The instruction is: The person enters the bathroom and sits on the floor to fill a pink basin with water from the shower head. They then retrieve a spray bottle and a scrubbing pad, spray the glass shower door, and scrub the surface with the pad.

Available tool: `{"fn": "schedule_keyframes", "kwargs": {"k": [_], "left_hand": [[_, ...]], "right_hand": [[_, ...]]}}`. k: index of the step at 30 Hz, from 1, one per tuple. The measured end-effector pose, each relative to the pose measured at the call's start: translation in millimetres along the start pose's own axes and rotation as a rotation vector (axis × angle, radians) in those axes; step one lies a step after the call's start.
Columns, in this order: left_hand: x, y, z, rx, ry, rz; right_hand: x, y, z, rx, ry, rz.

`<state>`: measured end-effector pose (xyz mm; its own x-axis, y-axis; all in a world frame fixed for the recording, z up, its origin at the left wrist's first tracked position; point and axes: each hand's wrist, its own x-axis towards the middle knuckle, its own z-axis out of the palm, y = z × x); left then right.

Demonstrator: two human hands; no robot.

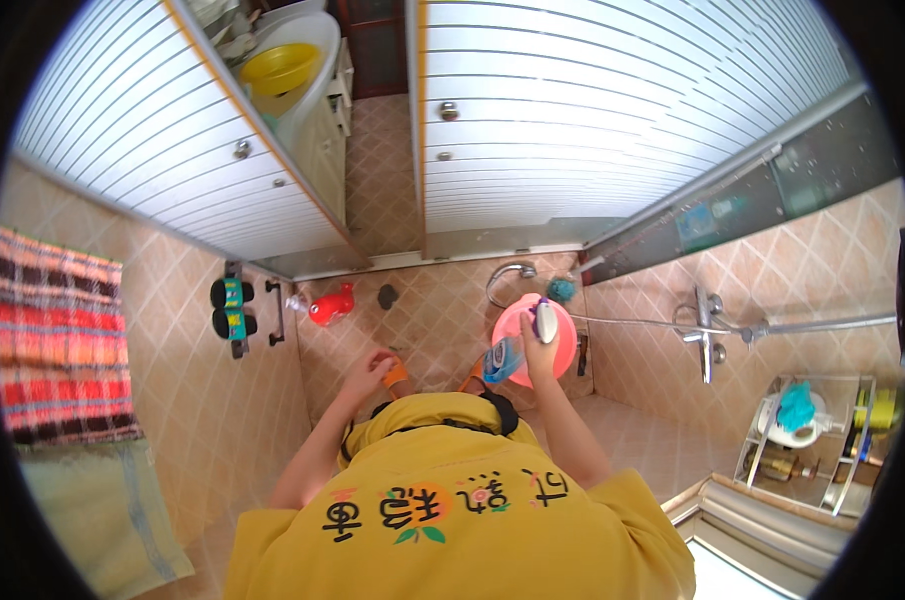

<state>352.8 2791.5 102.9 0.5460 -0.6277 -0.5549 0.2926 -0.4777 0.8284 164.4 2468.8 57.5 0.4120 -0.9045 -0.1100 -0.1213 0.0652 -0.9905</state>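
Note:
In my right hand [540,352] is a blue spray bottle [503,358] with a white and purple trigger head [545,321], held over a pink plastic basin [569,352] on the tiled floor. My left hand [368,373] is by my left foot, its fingers bent, with nothing seen in it. Beyond the basin lie a teal scrubbing ball [561,289] and a shower head [526,271] with its metal hose. A red plastic container [332,306] stands on the floor at the left. A small dark object [387,296] lies to the right of it.
Striped sliding glass doors [572,135] part ahead, showing a yellow basin [280,69] on a sink. A shower mixer [701,334] and a wire shelf [812,450] with bottles are on the right wall. Slippers [232,309] and a checked towel [62,337] hang on the left.

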Motion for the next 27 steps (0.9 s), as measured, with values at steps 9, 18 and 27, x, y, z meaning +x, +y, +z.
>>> {"fn": "schedule_keyframes", "kwargs": {"k": [9, 18, 27], "left_hand": [[-104.1, -126.6, -58.0, -0.157, 0.292, -0.385], [-139.1, -105.1, -8.6, 0.026, 0.333, -0.447], [-95.6, -66.5, 48.7, 0.104, 0.307, -0.515]], "right_hand": [[105.4, 45.6, -102.1, -0.320, 0.323, 0.083], [227.0, 81.5, -149.4, -0.558, 0.412, 0.233], [224.8, 122.0, -126.8, -0.281, 0.229, 0.177]]}}
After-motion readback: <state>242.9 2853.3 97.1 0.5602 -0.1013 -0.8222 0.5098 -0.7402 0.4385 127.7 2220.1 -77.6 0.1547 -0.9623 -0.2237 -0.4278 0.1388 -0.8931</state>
